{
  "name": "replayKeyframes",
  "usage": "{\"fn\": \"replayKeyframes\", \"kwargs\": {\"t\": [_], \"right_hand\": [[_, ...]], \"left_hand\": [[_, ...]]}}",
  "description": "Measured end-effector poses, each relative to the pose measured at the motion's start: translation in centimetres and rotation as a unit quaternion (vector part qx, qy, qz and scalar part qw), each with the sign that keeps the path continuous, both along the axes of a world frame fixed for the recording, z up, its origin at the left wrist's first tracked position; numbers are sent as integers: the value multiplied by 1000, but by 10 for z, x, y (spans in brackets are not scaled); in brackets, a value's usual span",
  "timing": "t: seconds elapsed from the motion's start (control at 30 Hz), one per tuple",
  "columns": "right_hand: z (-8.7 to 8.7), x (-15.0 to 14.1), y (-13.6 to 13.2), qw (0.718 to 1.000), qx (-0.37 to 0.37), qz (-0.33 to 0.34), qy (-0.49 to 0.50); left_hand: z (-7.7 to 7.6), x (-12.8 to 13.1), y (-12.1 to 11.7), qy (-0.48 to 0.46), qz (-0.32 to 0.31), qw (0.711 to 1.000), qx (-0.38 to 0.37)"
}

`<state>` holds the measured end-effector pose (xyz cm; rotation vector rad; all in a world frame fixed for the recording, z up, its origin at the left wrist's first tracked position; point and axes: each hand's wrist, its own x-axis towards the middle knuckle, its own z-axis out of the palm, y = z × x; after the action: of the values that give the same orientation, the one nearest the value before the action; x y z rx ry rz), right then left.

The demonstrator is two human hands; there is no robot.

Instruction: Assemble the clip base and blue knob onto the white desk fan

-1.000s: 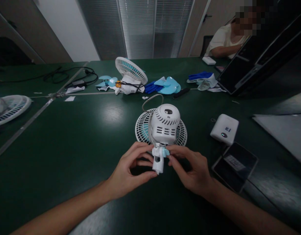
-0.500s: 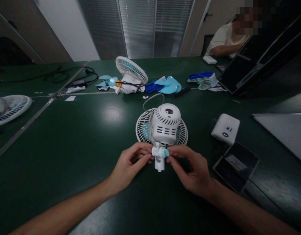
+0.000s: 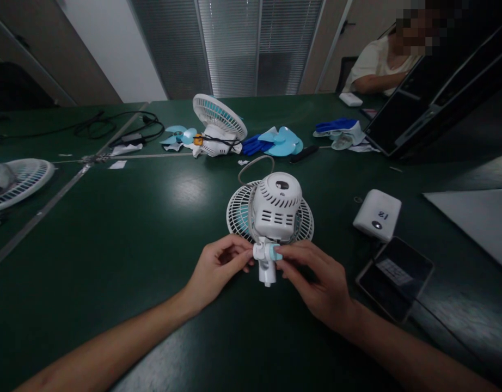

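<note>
Okay, you have a wide green tabletop [image 3: 132, 239] stretching out ahead, and the white fan [image 3: 277, 202] lies on it right in front of you, apparently face down, its near end pointing your way. Underneath comes the slatted cage [image 3: 233, 209], the one container you can see into: light-blue blades [image 3: 243, 215] show through its bars, and heavy leaning could flex those slats. Your left grip [image 3: 218, 267] and right grip [image 3: 320, 277] close in from either side. Between and beyond them, the bulky motor housing [image 3: 275, 220] rides high, so an uneven push might rock the fan or swing it round. Off to your right, a white case [image 3: 377, 213] sits closed, and you can't tell what's inside. Smaller now: the neck bracket [image 3: 267, 272], its left side pinched by your left thumb and fingers; twisting too hard there could strain the plastic. Smallest of all, the blue knob [image 3: 272, 251], squeezed between your right thumb and forefinger; it offers little surface, so a sideways pull might make those fingertips slip.
</note>
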<state>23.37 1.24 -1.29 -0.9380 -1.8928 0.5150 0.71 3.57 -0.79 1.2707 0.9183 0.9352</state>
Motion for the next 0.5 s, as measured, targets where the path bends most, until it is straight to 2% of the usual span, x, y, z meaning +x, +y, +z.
{"fn": "replayKeyframes", "kwargs": {"t": [0.13,0.27,0.5], "right_hand": [[5,-2,1,999,29,-37,7],[8,-5,4,998,48,-33,19],[0,-7,2,997,-34,-35,65]], "left_hand": [[-1,0,-4,6,6,1000,-16],[0,0,-5,-3,5,1000,-20],[-2,1,-4,-9,0,1000,-21]]}}
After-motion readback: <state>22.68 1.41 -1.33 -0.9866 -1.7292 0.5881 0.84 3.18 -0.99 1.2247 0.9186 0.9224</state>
